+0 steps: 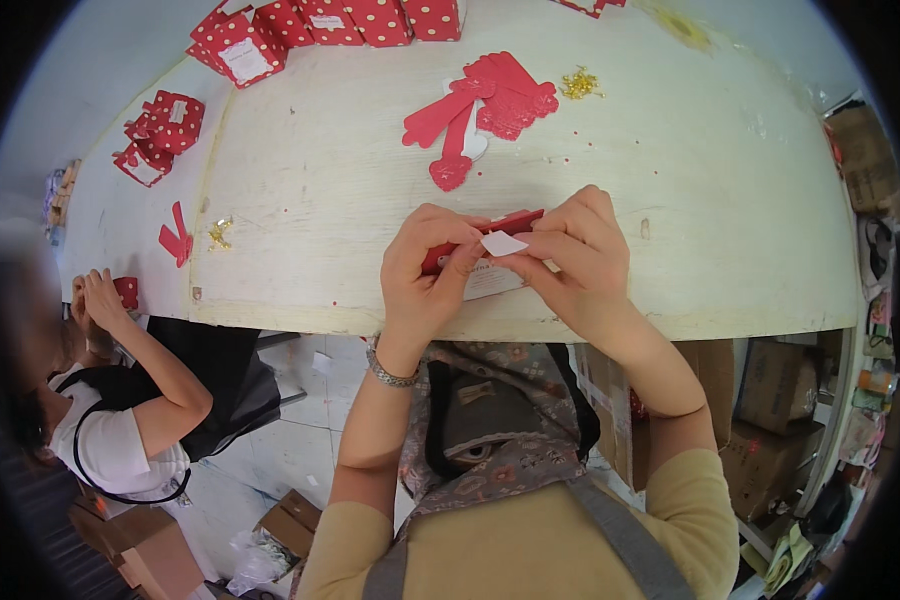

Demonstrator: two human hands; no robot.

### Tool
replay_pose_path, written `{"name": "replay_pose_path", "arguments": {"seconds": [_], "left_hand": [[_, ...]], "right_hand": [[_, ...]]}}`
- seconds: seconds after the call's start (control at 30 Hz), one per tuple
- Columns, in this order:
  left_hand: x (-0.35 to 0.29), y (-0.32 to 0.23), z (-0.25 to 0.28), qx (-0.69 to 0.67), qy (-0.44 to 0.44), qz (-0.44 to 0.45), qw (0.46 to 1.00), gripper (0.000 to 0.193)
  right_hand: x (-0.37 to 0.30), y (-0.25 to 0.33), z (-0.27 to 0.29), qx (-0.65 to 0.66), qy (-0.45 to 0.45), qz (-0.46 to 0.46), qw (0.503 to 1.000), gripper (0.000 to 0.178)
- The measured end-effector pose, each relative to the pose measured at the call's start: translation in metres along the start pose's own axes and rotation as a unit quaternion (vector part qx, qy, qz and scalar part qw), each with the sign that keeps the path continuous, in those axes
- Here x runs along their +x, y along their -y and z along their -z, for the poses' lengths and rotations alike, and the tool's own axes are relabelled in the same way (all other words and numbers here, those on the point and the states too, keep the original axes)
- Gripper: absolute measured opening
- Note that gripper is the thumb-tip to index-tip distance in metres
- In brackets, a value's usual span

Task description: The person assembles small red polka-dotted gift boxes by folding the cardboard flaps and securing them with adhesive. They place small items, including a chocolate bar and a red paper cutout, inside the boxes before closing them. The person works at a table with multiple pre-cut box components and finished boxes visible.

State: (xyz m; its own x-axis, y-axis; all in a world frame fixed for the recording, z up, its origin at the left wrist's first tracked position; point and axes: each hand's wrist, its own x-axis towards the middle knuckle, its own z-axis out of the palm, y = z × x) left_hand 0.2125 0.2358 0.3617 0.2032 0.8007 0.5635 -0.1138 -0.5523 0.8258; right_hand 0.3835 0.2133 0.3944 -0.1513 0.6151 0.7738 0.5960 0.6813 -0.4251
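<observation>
Head view: red item (436, 259) held between two hands

Just above the near edge of the table (320, 220), the left hand (422, 262) has thumb and fingers clamped on the item's left end; the right hand (578, 252) has its own closed on the right end. A small white flap (504, 243) shows between the fingertips, with a white label (494, 281) below. The item is probably a box, though the fingers hide much of it. Beyond lie red paper strips (510, 98), just beside gold-coloured pieces (580, 84).
</observation>
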Motion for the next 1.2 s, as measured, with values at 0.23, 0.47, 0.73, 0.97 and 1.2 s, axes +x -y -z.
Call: {"name": "replay_pose_path", "arguments": {"seconds": [0.23,0.47,0.73,0.97,1.2], "left_hand": [[-0.002,-0.001,0.004,0.028,0.013,0.001,1.000,0.015],[-0.002,0.003,0.013,0.088,0.058,-0.078,0.991,0.026],[-0.006,0.007,0.009,0.070,-0.004,-0.046,0.996,0.029],[-0.002,0.000,0.013,0.072,0.018,-0.032,0.997,0.024],[-0.004,-0.002,0.019,0.030,0.047,-0.009,0.998,0.019]], "right_hand": [[-0.002,0.000,-0.004,0.038,0.005,-0.022,0.999,0.023],[0.001,0.005,0.001,0.007,0.053,-0.011,0.998,0.019],[0.002,0.009,-0.003,-0.058,0.049,-0.007,0.997,0.020],[0.007,0.014,-0.001,-0.104,0.065,0.013,0.992,0.021],[0.011,0.007,-0.009,-0.003,0.003,-0.110,0.994,0.027]]}}
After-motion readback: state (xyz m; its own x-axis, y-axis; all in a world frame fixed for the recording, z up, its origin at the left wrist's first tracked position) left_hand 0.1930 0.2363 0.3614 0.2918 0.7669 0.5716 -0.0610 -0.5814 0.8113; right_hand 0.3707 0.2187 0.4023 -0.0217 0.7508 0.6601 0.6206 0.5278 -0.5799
